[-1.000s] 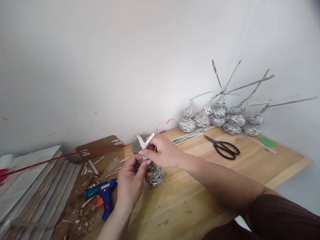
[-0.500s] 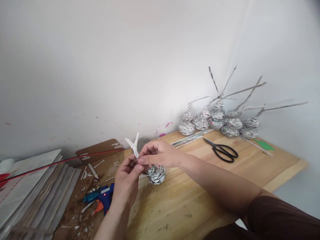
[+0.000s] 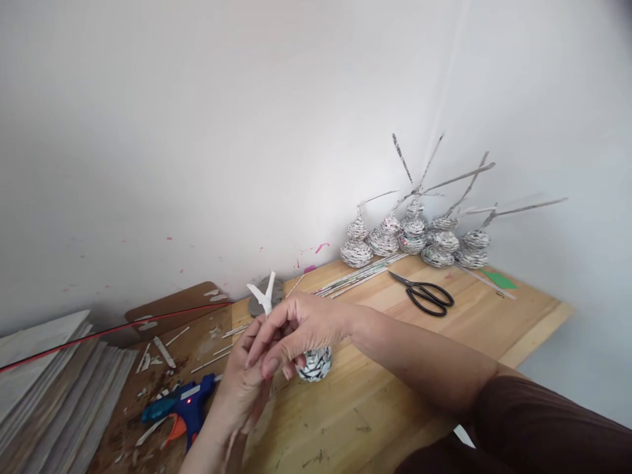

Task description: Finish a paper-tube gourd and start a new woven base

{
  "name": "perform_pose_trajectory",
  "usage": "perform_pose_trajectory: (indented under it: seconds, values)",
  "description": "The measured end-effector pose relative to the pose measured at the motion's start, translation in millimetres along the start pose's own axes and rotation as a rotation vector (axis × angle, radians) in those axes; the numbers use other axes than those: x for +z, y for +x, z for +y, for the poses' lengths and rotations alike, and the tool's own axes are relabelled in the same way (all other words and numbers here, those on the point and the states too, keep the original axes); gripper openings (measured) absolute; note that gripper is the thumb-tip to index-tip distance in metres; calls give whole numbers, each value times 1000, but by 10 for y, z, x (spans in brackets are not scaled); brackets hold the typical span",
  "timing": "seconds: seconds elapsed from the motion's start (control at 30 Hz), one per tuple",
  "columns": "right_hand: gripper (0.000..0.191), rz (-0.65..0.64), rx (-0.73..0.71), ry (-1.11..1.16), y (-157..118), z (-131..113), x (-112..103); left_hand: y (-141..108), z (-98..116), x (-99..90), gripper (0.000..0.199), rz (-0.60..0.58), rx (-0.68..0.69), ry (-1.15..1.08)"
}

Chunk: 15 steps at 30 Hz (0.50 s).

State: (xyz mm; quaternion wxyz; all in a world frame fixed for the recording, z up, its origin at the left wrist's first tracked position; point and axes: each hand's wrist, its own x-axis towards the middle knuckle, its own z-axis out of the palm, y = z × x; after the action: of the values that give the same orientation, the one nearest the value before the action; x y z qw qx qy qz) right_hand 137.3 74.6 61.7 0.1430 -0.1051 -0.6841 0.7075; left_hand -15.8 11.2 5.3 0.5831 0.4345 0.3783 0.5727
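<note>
Between my hands is a small gourd (image 3: 316,364) woven from rolled newspaper strips; only its rounded lower bulb shows beneath my right hand. Two white paper strip ends (image 3: 266,296) stick up in a V above my fingers. My left hand (image 3: 241,378) is closed round the gourd's upper part from the left. From the right, my right hand (image 3: 301,329) crosses over it, thumb and fingers curled about the neck at the base of the strips. My fingers hide the gourd's neck and their exact grip.
Several woven paper gourds (image 3: 356,253) with long strip ends stand by the wall. Black-handled scissors (image 3: 428,297) and rolled paper strips (image 3: 363,273) lie on the wooden table (image 3: 385,368). At left are a blue glue gun (image 3: 190,401), paper scraps and stacked paper sheets (image 3: 54,395).
My right hand's fingers have shifted from a pinch at the strip base to curling over my left hand. The gourd has moved slightly down, and the view has turned a little.
</note>
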Motion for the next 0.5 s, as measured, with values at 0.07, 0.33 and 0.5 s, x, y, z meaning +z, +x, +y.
perform_pose_trajectory:
  seconds: [0.07,0.33,0.5]
  values:
    - [31,-9,-20,20,0,13,5,-5,-29,-39,59,-56,-2,25]
    - [33,78,-78,71,12,46,56,2,-83,-149,57,-71,6,0]
    - [35,342,-227,92,111,150,165,70,-9,-129,50,66,55,-81]
